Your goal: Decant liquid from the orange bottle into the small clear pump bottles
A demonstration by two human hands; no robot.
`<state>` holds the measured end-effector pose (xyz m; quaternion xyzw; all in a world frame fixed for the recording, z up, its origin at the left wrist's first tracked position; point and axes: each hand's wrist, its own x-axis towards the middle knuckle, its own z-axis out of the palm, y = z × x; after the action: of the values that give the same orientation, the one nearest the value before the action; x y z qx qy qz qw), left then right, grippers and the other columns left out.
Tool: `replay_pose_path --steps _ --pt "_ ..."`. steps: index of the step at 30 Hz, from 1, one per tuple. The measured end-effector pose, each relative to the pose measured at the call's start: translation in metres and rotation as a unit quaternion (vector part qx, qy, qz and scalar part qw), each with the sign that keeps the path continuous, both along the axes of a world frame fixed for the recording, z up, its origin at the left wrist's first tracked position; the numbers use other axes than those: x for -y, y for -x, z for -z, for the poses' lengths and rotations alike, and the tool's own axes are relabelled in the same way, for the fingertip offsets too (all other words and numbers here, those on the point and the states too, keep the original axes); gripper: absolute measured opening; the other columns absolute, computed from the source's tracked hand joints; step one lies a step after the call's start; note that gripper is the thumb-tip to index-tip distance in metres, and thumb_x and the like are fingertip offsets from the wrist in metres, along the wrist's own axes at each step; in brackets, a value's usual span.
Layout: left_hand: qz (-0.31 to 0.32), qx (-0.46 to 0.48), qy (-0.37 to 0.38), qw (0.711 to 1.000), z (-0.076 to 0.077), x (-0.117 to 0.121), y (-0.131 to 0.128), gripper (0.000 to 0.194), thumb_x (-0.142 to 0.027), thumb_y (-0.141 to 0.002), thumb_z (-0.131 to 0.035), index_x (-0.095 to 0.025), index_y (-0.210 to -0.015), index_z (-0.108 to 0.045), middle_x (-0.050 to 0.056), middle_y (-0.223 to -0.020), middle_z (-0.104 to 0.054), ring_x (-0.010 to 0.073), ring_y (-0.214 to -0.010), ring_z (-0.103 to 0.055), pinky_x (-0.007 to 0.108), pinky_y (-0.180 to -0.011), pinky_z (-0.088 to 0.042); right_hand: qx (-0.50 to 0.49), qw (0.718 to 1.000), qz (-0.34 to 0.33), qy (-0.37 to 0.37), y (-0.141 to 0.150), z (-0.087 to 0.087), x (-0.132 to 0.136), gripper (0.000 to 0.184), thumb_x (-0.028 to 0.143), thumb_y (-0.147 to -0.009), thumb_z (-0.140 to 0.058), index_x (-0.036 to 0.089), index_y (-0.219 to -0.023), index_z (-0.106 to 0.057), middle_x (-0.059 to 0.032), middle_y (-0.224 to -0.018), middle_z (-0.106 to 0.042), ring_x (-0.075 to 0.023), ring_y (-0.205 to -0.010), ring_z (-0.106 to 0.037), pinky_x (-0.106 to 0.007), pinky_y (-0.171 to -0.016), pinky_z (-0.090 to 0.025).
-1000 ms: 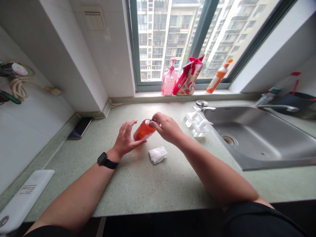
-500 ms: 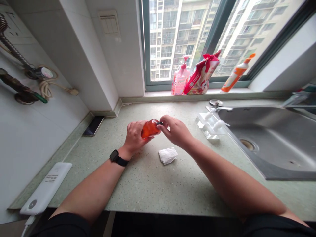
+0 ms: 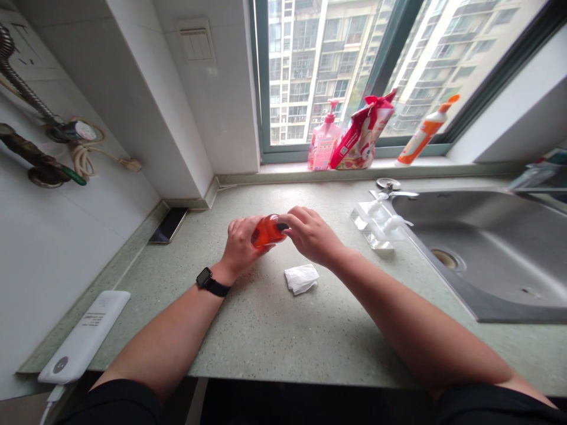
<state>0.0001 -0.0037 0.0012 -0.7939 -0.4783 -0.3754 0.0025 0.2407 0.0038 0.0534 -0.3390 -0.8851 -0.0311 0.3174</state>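
Observation:
An orange-red see-through bottle (image 3: 267,232) lies tilted in my grasp above the counter, its dark-capped end toward the right. My left hand (image 3: 243,242) is wrapped around the bottle's body. The fingers of my right hand (image 3: 312,233) are closed on the black cap (image 3: 282,226), which they partly cover. A folded white tissue (image 3: 302,278) lies on the counter below and to the right of the bottle, touched by neither hand. Two clear pump bottles (image 3: 378,224) stand to the right of my right hand.
At right is a steel sink (image 3: 491,248). A phone (image 3: 169,225) and a white power bank with a cable (image 3: 85,336) lie on the left. On the windowsill stand a pink pump bottle (image 3: 324,144), a red bag (image 3: 363,136) and an orange-white bottle (image 3: 423,136).
My right fingers have shifted their hold around the cap, with the index finger now laid over it. The bottle has turned and moved very slightly left; my left hand stays wrapped on it.

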Motion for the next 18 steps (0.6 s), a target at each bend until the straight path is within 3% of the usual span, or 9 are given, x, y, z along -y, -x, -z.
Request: replay_pose_path --steps 4,7,10,12,15,18 --pt "-0.03 -0.001 -0.047 0.998 -0.0013 0.0013 -0.0009 0.068 -0.06 -0.092 -0.081 -0.026 -0.146 -0.058 0.014 -0.139 -0.067 0.0329 -0.126 -0.063 0.049 -0.114 -0.042 -0.049 0.999 0.004 0.016 -0.0022 -0.0075 0.0035 0.024 0.03 -0.105 -0.059 0.025 -0.129 -0.06 -0.0115 -0.119 -0.072 -0.0291 -0.107 -0.063 -0.044 -0.096 -0.051" --pt "-0.046 -0.016 -0.084 0.995 -0.0015 0.0023 -0.0008 0.065 -0.053 -0.094 -0.081 -0.026 -0.148 -0.057 0.016 -0.137 -0.065 0.0342 -0.126 -0.062 0.053 -0.117 -0.042 -0.057 0.995 0.062 0.06 -0.0026 -0.0103 0.005 0.024 0.048 -0.103 -0.064 0.025 -0.11 -0.063 -0.0088 -0.1 -0.073 -0.0272 -0.093 -0.064 -0.04 -0.085 -0.05" --pt "-0.053 -0.038 -0.097 0.993 0.0012 0.0012 0.001 0.064 -0.046 -0.094 -0.082 -0.028 -0.15 -0.056 0.015 -0.133 -0.065 0.0342 -0.123 -0.062 0.057 -0.122 -0.038 -0.026 0.993 0.077 0.082 -0.0019 -0.0097 0.0048 0.025 0.047 -0.105 -0.06 0.025 -0.095 -0.062 -0.0066 -0.09 -0.071 -0.0246 -0.084 -0.062 -0.038 -0.08 -0.048" --pt "-0.064 -0.048 -0.103 0.991 0.0037 -0.0006 0.0027 0.066 -0.044 -0.093 -0.083 -0.028 -0.151 -0.055 0.014 -0.134 -0.065 0.0345 -0.124 -0.062 0.059 -0.126 -0.034 -0.025 0.997 0.036 0.065 -0.0016 -0.0086 0.0043 0.012 0.035 -0.106 -0.058 0.025 -0.106 -0.064 -0.0086 -0.102 -0.073 -0.0258 -0.094 -0.065 -0.04 -0.087 -0.05" --pt "-0.077 -0.053 -0.118 0.989 0.006 -0.0032 0.0045 0.07 -0.044 -0.091 -0.085 -0.027 -0.152 -0.055 0.014 -0.135 -0.065 0.0345 -0.123 -0.063 0.062 -0.13 -0.028 -0.052 0.997 0.009 0.058 -0.0017 -0.0072 0.0038 0.03 0.03 -0.103 -0.062 0.024 -0.132 -0.058 -0.013 -0.125 -0.071 -0.0267 -0.108 -0.066 -0.04 -0.093 -0.052" --pt "-0.074 -0.06 -0.131 0.987 0.0058 -0.0039 0.004 0.068 -0.044 -0.092 -0.084 -0.026 -0.151 -0.056 0.014 -0.134 -0.065 0.0338 -0.123 -0.063 0.061 -0.13 -0.027 -0.039 0.99 0.077 0.114 -0.0022 -0.0063 0.0031 0.031 0.045 -0.103 -0.065 0.022 -0.124 -0.061 -0.0104 -0.107 -0.075 -0.0256 -0.092 -0.069 -0.038 -0.081 -0.052"
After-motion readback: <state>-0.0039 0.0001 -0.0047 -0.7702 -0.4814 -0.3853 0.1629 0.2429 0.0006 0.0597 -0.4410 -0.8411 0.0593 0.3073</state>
